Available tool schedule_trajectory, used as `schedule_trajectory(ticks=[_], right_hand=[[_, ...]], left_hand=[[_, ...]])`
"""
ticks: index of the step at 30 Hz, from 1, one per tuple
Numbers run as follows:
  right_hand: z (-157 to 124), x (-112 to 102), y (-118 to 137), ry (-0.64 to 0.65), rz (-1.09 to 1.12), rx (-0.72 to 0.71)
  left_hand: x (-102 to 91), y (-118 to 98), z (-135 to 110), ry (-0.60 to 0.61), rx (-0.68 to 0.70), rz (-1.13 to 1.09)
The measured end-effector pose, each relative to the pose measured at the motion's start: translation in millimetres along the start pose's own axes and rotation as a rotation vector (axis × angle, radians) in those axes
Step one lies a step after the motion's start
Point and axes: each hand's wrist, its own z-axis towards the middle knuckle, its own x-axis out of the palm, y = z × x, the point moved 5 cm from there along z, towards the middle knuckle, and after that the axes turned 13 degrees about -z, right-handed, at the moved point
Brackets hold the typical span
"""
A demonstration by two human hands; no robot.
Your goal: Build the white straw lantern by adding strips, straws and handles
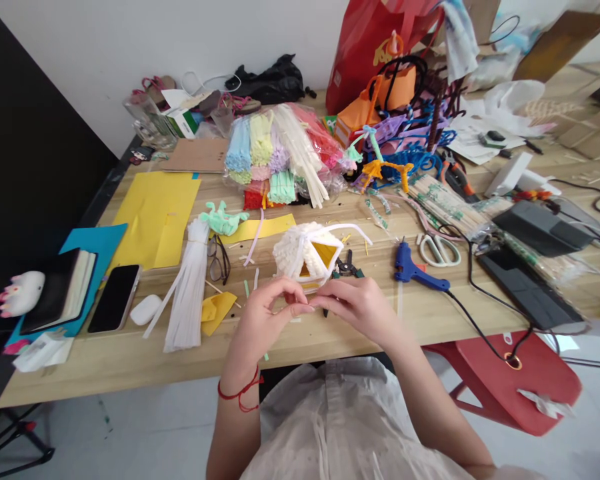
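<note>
My left hand and my right hand meet fingertip to fingertip above the front of the table. Both are closed in a pinch, and whatever lies between the fingertips is too small or hidden to name. Just beyond them sits a white fuzzy craft piece with yellow panels framed in white pipe cleaner. One white pipe cleaner strip curves out from its top to the right. Dark pliers lie right behind my right hand, partly covered. A bundle of white pipe cleaners rests to the left of my left hand.
A blue glue gun and pale scissors lie at right, with a black cable running off the front edge. Bagged coloured pipe cleaners fill the back. At left are a phone, glasses and yellow sheets.
</note>
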Motion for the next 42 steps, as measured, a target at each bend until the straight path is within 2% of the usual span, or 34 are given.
schedule_trajectory(ticks=[4, 6, 10, 15, 24, 26, 29, 30, 32, 36, 38, 42], right_hand=[[2.8, 1.8, 0.3, 0.015, 0.148, -0.03], [3.9, 3.0, -0.3, 0.0, 0.206, -0.011], [4.6, 6.5, -3.1, -0.019, 0.296, 0.069], [4.7, 8.5, -4.8, -0.042, 0.412, 0.146], [2.7, 10.6, -0.3, -0.095, 0.572, 0.282], [2.5, 8.5, -3.6, -0.177, 0.584, 0.327], [3.9, -1.3, -15.1, -0.408, 0.542, 0.428], [6.2, -3.6, -18.2, -0.446, 0.532, 0.453], [14.9, -3.9, -21.5, -0.414, 0.563, 0.474], [34.6, 2.4, -18.5, -0.278, 0.779, 0.477], [40.3, 5.2, -15.8, -0.283, 0.88, 0.493], [41.1, 11.1, -13.7, -0.378, 1.004, 0.574]], left_hand=[[5.1, 14.4, 4.1, 0.137, -0.151, -0.228], [7.1, 21.6, 5.7, 0.173, -0.184, -0.323], [8.7, 32.5, 8.5, 0.177, -0.187, -0.426], [14.3, 35.0, 11.0, 0.206, -0.177, -0.542], [21.3, 30.9, 10.7, 0.186, -0.141, -0.687], [19.5, 28.4, 9.8, 0.167, -0.131, -0.687], [10.3, 23.4, 9.1, 0.071, -0.064, -0.685], [6.8, 21.7, 8.9, 0.042, -0.035, -0.69], [0.4, 19.2, 8.3, 0.005, 0.02, -0.696], [-8.0, 19.3, 5.1, -0.009, 0.082, -0.638], [-11.5, 22.8, 2.0, -0.031, 0.079, -0.602], [-18.4, 31.2, -5.4, -0.093, 0.062, -0.581]])
